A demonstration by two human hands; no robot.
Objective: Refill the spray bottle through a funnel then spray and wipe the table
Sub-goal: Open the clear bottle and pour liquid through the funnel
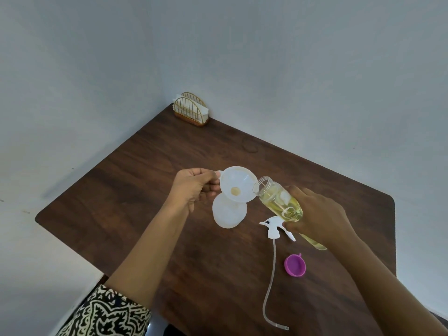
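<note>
A translucent white funnel (238, 184) sits in the neck of a white spray bottle (229, 214) standing on the dark wooden table (150, 180). My left hand (196, 187) pinches the funnel's tab at its left rim. My right hand (317, 214) holds a clear bottle of yellow liquid (278, 198), tilted, its open mouth at the funnel's right rim. A little yellow liquid shows at the funnel's bottom. The white spray head (275, 229) with its long dip tube (270, 287) lies on the table below the bottle.
A purple cap (295, 265) lies on the table near my right forearm. A gold wire napkin holder (191, 109) with white napkins stands at the far corner against the wall. A faint wet ring (249, 145) marks the wood behind the funnel.
</note>
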